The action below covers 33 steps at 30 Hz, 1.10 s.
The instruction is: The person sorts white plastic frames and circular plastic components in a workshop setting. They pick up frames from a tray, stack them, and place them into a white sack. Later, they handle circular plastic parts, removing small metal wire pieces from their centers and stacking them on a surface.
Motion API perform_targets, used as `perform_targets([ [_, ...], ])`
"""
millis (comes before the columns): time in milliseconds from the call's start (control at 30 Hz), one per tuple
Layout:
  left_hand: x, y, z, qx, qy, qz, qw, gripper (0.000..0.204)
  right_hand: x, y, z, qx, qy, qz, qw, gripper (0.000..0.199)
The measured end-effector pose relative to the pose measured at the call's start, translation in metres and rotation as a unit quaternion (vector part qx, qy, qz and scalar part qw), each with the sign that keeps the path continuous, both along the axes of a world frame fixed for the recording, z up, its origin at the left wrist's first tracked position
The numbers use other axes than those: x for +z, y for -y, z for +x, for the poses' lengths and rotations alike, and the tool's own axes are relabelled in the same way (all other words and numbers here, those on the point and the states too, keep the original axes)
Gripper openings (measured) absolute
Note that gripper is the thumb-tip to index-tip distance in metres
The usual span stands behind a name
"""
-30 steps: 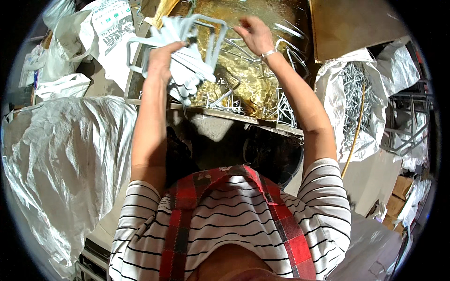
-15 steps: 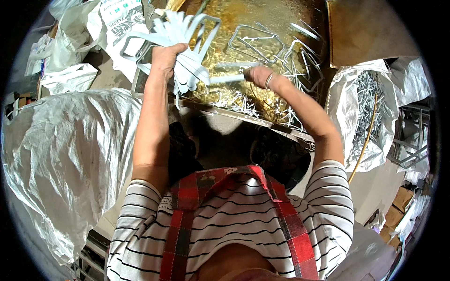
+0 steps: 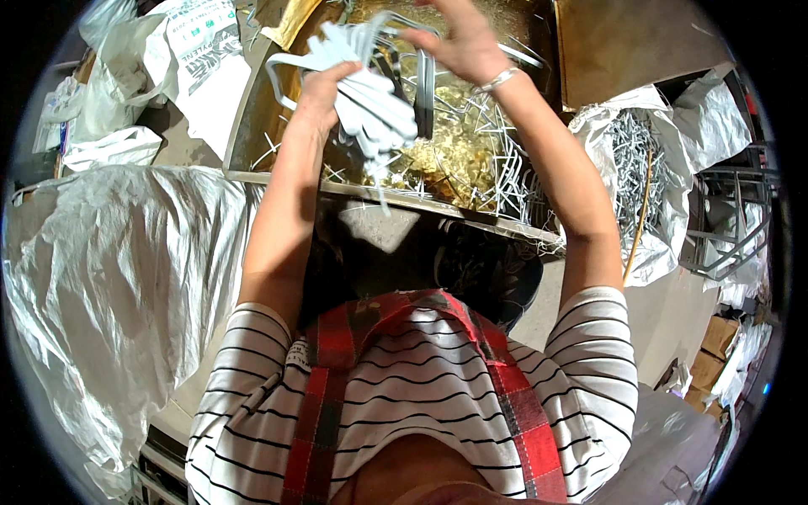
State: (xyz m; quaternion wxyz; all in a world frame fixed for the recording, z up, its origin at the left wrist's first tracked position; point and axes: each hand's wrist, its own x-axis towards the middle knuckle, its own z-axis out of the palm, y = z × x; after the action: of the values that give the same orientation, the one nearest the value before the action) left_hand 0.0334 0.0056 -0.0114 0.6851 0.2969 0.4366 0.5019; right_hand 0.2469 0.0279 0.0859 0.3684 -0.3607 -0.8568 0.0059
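Note:
My left hand (image 3: 318,94) grips a thick bundle of white plastic hangers (image 3: 366,97), held up over a golden-lined bin (image 3: 252,118) full of loose metal wire hangers (image 3: 497,160). My right hand (image 3: 459,42), with a bracelet at the wrist, is raised at the top of the bundle, fingers closed on another white hanger beside the stack. Both forearms reach up from my striped shirt and red plaid apron.
A large white plastic sack (image 3: 109,278) lies at my left. Another open sack with metal hooks (image 3: 640,160) stands at the right, next to a wire rack (image 3: 724,227). White bags with print (image 3: 202,59) lie at the upper left. Cardboard boxes (image 3: 720,337) sit far right.
My right hand came up from the bin to the top of the bundle, bringing a hanger to it. The left hand shifted the bundle slightly right and higher.

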Motion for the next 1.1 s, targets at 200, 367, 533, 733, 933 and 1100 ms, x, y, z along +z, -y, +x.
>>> perform_targets([
  [200,-0.019,-0.020,-0.030,0.033,0.212,-0.051,0.975,0.026,-0.041,0.046,-0.009,0.116,0.111,-0.469,0.869,0.108],
  [367,-0.017,-0.013,-0.020,0.158,0.180,-0.029,0.970,0.029,-0.061,0.069,-0.051,0.187,0.010,-0.620,0.762,0.043],
  [533,-0.017,-0.007,-0.012,0.305,0.033,0.094,0.947,0.029,-0.042,0.089,-0.051,0.072,0.550,-0.226,0.801,0.028],
  [733,-0.006,-0.001,-0.027,0.220,-0.050,0.141,0.964,0.024,-0.025,0.046,0.003,-0.062,0.456,-0.463,0.757,0.116],
  [933,0.013,0.038,0.023,-0.101,-0.106,0.115,0.982,0.029,-0.099,0.027,-0.026,0.103,-0.421,-0.672,0.600,0.051],
  [1100,0.013,0.039,0.027,-0.081,-0.014,0.014,0.997,0.027,-0.092,0.034,-0.042,0.065,-0.593,-0.617,0.514,0.017],
])
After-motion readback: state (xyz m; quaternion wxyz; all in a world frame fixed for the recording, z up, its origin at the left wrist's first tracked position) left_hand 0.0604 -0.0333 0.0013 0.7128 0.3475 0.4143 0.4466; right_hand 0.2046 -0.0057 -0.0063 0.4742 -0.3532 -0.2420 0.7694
